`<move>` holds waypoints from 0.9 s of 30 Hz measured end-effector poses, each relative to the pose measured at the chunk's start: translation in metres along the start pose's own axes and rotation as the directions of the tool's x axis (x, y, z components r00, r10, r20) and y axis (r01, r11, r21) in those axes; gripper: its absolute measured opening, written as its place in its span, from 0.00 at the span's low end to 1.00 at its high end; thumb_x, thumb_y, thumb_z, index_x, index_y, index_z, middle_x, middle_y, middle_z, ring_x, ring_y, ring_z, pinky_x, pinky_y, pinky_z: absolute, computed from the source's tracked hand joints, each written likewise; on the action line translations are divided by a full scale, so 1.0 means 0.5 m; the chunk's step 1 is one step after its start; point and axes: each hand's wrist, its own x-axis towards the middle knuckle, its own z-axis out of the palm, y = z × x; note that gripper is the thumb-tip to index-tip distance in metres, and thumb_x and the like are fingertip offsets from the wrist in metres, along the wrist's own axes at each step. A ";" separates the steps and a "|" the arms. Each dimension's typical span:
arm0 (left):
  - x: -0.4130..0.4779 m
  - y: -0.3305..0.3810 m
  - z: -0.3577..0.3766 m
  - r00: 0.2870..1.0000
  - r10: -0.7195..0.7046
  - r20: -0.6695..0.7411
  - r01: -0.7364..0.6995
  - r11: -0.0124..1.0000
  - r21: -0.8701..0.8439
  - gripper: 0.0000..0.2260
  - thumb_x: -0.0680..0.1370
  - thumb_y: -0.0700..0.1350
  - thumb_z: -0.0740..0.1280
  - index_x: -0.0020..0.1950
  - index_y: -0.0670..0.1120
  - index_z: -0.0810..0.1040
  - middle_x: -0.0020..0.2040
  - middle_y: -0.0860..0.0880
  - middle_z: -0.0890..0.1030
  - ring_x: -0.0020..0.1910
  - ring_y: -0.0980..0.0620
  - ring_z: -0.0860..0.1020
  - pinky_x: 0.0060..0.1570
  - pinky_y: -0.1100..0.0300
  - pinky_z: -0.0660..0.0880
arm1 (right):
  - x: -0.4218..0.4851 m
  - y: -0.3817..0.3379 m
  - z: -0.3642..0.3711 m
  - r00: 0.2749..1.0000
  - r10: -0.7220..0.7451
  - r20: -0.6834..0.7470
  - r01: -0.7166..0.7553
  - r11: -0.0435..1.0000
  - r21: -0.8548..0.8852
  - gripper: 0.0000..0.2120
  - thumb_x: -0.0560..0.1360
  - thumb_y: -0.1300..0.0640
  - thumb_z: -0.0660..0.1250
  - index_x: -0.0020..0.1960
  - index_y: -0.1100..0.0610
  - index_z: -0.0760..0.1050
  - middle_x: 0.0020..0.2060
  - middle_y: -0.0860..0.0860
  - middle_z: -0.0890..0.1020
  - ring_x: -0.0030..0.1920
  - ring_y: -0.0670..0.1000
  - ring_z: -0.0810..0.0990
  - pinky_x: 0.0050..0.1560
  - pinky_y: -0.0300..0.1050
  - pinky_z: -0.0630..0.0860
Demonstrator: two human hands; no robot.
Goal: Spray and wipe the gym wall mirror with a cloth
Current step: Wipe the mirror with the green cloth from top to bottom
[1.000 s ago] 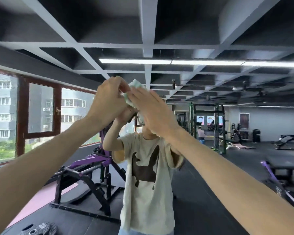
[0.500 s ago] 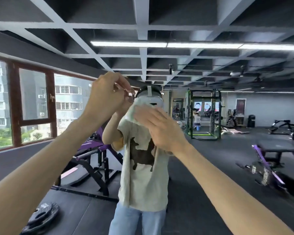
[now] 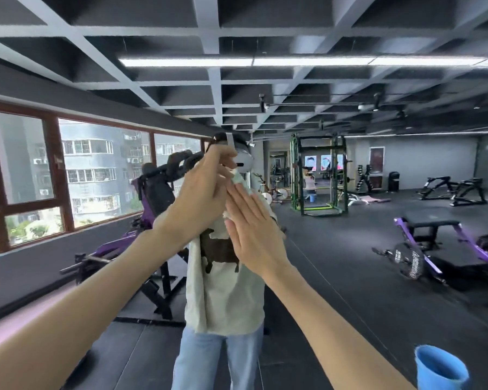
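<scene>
Wiping away at the mirror (image 3: 350, 249) right now, so I'd call this mid-task. Spraying is probably done since neither hand has a bottle, though I can't spot any wet patches or streaks to prove it. How much glass is left? No idea from here, likely most of it. The cloth (image 3: 238, 178) is bunched up around head height, against the glass. Grip-wise: my right hand (image 3: 254, 235) has straight fingers pressed flat over its lower part, and my left hand (image 3: 200, 201) is curled at the top edge, pinching it as far as I can tell. Some blue tub (image 3: 440, 367) sits low on my right.
</scene>
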 end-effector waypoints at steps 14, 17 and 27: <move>-0.095 -0.010 0.185 0.994 -0.106 -0.002 0.105 0.980 0.171 0.21 0.79 0.43 0.54 0.71 0.37 0.62 0.70 0.38 0.61 0.68 0.42 0.62 0.69 0.52 0.61 | -0.026 -0.004 -0.149 0.811 0.542 0.220 -0.514 0.482 0.709 0.34 0.77 0.72 0.56 0.77 0.49 0.51 0.67 0.34 0.69 0.65 0.42 0.73 0.67 0.47 0.70; -0.089 -0.016 0.215 0.993 -0.116 0.034 0.098 0.939 0.331 0.27 0.81 0.49 0.49 0.76 0.37 0.52 0.76 0.37 0.52 0.74 0.42 0.50 0.71 0.52 0.51 | -0.030 0.014 -0.174 0.773 0.613 0.165 -0.528 0.476 0.703 0.27 0.77 0.74 0.55 0.72 0.55 0.62 0.63 0.38 0.73 0.56 0.48 0.78 0.60 0.46 0.71; 0.175 -0.029 0.156 0.984 0.148 0.095 -0.175 0.753 0.635 0.26 0.79 0.44 0.44 0.76 0.41 0.39 0.77 0.42 0.42 0.76 0.47 0.41 0.75 0.52 0.42 | 0.005 0.103 -0.217 0.728 0.686 0.006 -0.546 0.573 0.612 0.26 0.75 0.75 0.55 0.60 0.46 0.68 0.61 0.47 0.77 0.60 0.40 0.74 0.63 0.32 0.68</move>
